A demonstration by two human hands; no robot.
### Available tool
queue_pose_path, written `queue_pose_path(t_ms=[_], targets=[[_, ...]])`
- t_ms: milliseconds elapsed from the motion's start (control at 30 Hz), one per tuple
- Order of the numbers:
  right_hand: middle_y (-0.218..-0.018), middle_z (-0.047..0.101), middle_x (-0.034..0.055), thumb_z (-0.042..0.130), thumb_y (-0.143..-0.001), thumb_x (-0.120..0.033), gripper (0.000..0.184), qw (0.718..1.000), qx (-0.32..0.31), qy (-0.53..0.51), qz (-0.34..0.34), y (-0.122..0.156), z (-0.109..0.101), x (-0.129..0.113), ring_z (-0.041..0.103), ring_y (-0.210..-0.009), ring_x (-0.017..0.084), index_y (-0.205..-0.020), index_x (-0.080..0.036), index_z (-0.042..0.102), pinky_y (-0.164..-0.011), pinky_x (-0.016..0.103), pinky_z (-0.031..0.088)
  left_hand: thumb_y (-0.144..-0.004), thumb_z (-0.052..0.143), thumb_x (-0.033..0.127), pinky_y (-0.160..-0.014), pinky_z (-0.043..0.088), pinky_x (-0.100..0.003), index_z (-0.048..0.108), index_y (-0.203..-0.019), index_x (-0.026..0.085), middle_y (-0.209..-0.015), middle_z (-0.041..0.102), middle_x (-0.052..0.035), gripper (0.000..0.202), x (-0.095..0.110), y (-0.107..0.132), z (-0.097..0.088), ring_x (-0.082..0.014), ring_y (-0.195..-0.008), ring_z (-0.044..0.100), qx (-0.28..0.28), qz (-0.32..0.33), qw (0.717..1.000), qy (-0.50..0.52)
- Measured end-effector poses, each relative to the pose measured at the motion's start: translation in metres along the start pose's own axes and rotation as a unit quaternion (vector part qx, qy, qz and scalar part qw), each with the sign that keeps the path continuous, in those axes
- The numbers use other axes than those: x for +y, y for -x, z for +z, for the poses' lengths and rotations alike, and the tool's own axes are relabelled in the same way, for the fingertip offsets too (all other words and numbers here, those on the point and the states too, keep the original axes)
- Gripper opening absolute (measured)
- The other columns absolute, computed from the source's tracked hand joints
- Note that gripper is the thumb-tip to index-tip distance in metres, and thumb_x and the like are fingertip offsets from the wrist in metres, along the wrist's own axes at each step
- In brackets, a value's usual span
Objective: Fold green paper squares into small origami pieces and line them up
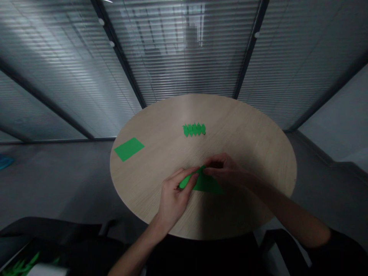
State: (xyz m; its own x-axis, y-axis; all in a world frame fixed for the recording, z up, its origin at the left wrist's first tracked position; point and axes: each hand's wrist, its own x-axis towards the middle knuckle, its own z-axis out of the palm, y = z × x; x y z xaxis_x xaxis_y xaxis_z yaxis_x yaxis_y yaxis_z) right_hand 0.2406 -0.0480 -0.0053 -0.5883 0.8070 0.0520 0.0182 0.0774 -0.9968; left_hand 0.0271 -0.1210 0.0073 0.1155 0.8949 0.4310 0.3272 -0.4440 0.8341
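Fingers — left hand, right hand — pinch green paper.

We're looking at a pale wood-grain surface here, matt, with a fine straight grain and just a soft sheen toward the far edge. On it, a flat sheet of green paper, smooth and matt, no gloss at all! The same dull paper shows in the pleated green strip, its creases crisp. And there's the green paper triangle, smooth and matt against bare fingers. Over on the right, a matt black cloth sleeve. Further out we've got slatted blinds with a pale sheen, metal or plastic, we can't tell, and a smooth grey floor.
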Motion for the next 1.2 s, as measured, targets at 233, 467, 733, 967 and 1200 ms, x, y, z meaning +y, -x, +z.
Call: queue_pose_path(t_ms=[233, 467, 733, 967, 1200], targets=[[-0.064, 0.056, -0.0033, 0.078, -0.086, -0.049, 0.034, 0.997, 0.041, 0.056, -0.039, -0.003, 0.0, 0.0, 0.046, -0.058, 0.01, -0.081, -0.016, 0.072, -0.052, 0.023, 0.034, -0.099, 0.066, 0.021, -0.062, 0.052, -0.026, 0.08, -0.11, 0.02, -0.08, 0.073, -0.0032, 0.018, -0.001, 0.0, 0.001, -0.0149, -0.068, 0.065, -0.013, 0.004, 1.0, -0.01], [-0.069, 0.057, -0.0019, 0.069, -0.09, -0.036, 0.023, 0.968, 0.096, 0.222, -0.065, -0.009, 0.007, 0.014, 0.047, -0.061, 0.011, -0.077, -0.017, 0.068, -0.058, 0.025, 0.036, -0.103, 0.059, 0.022, -0.082, 0.06, -0.036, 0.075, -0.115, 0.016, -0.1, 0.078, -0.0082, 0.02, -0.015, -0.001, 0.0, -0.0225, -0.088, 0.075, -0.075, 0.008, 0.985, -0.155], [-0.074, 0.061, 0.0014, 0.061, -0.093, -0.025, 0.019, 0.916, 0.106, 0.383, -0.053, -0.019, 0.008, 0.025, 0.049, -0.064, 0.012, -0.077, -0.016, 0.066, -0.063, 0.027, 0.036, -0.104, 0.053, 0.019, -0.086, 0.061, -0.05, 0.065, -0.125, 0.012, -0.117, 0.068, -0.0178, 0.026, -0.014, 0.013, 0.014, -0.0325, -0.103, 0.065, -0.058, 0.155, 0.918, -0.36], [-0.082, 0.064, 0.0048, 0.058, -0.095, -0.022, 0.019, 0.897, 0.121, 0.42, -0.057, -0.02, 0.004, 0.027, 0.053, -0.073, 0.016, -0.078, -0.017, 0.064, -0.07, 0.03, 0.037, -0.101, 0.058, 0.015, -0.084, 0.065, -0.046, 0.065, -0.118, 0.012, -0.112, 0.07, -0.0135, 0.018, -0.017, 0.023, 0.031, -0.0299, -0.1, 0.067, -0.168, 0.13, 0.903, -0.373], [-0.081, 0.064, 0.004, 0.058, -0.095, -0.021, 0.018, 0.892, 0.122, 0.43, -0.059, -0.022, 0.004, 0.028, 0.053, -0.072, 0.015, -0.077, -0.017, 0.063, -0.07, 0.029, 0.037, -0.098, 0.067, 0.023, -0.101, 0.059, -0.056, 0.064, -0.122, 0.013, -0.115, 0.07, -0.0129, 0.027, -0.017, 0.023, 0.035, -0.0325, -0.106, 0.065, -0.165, 0.135, 0.891, -0.4]])
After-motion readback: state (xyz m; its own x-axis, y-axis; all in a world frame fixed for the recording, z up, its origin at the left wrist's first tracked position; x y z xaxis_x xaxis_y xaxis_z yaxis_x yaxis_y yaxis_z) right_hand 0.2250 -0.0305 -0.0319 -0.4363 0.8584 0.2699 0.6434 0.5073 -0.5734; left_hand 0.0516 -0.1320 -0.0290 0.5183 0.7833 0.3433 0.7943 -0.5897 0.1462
